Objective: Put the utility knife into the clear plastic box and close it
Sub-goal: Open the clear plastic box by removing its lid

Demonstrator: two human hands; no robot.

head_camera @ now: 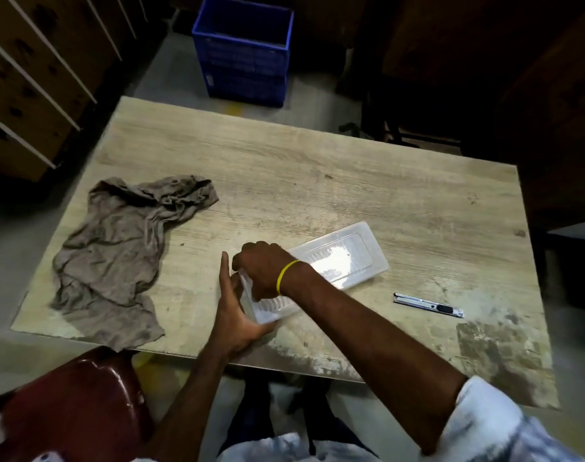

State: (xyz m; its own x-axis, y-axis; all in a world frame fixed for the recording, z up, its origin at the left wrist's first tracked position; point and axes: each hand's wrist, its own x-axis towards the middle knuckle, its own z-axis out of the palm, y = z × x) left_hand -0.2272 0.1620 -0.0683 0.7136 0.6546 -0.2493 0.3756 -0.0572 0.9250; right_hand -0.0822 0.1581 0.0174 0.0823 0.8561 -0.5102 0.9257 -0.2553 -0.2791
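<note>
A long clear plastic box [344,258] lies diagonally on the wooden table [317,181], its lid on. My left hand [234,311] cups the box's near left end from outside, thumb up along the side. My right hand [264,268], with a yellow band on the wrist, is curled over the top of that same end, fingers gripping the lid edge. The utility knife [429,305], silver with a black slider, lies flat on the table to the right of the box, apart from both hands.
A crumpled brown cloth [124,255] covers the table's left part. A blue plastic crate [244,51] stands on the floor beyond the far edge. A dark red chair [74,405] sits at the near left corner. Wooden shelving runs along the left.
</note>
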